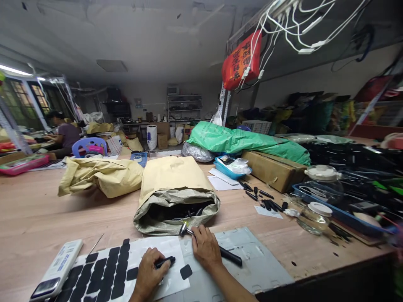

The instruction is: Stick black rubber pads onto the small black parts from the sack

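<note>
My left hand (148, 269) is closed around a short black cylindrical piece (165, 262), resting over a white sheet (173, 247). My right hand (206, 247) grips the shaft of a hammer (231, 256); its metal head points toward the sack and its black handle sticks out to the right. Below the hammer lies a grey mat (258, 260). Between my hands sits a loose black rounded square (186, 272). Rows of similar black squares (110, 270) cover the sheet on the left. Just ahead, an open paper sack (176, 176) shows dark pieces inside, their exact kind hidden in shadow.
A white device (58, 268) and a thin metal pick (96, 244) lie at left. A folded sack (107, 176) sits behind. Rightward are black pieces (267, 203), a lidded jar (314, 218), a cardboard box (272, 170) and a blue tray (346, 214). Another person (64, 134) sits far left.
</note>
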A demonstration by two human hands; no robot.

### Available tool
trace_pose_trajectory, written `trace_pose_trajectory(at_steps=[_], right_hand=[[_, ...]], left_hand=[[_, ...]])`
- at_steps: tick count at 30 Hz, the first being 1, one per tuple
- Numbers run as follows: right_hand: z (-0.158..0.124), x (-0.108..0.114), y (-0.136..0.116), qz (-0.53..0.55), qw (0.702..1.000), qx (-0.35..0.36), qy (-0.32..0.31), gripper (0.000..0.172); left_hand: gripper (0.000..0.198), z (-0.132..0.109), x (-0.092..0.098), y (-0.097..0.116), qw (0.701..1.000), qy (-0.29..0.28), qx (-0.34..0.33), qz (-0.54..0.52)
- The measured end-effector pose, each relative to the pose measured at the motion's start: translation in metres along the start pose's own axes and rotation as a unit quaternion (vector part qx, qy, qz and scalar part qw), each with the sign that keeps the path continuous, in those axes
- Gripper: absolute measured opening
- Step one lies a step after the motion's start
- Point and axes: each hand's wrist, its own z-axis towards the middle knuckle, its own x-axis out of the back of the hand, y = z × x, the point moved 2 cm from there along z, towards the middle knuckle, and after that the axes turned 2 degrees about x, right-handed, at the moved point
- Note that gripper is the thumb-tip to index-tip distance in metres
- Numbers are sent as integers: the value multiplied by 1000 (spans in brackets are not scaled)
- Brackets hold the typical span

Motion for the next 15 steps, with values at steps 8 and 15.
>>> trace_pose_trajectory(at_steps=[8, 15], right_hand=[[1, -7, 3, -14, 1000, -13, 12, 15], [1, -2, 3, -8, 1000, -5, -8, 18]], left_hand=[[29, -1, -1, 1, 1000, -11, 8, -8], [24, -2, -1, 4, 1000, -20, -2, -8]])
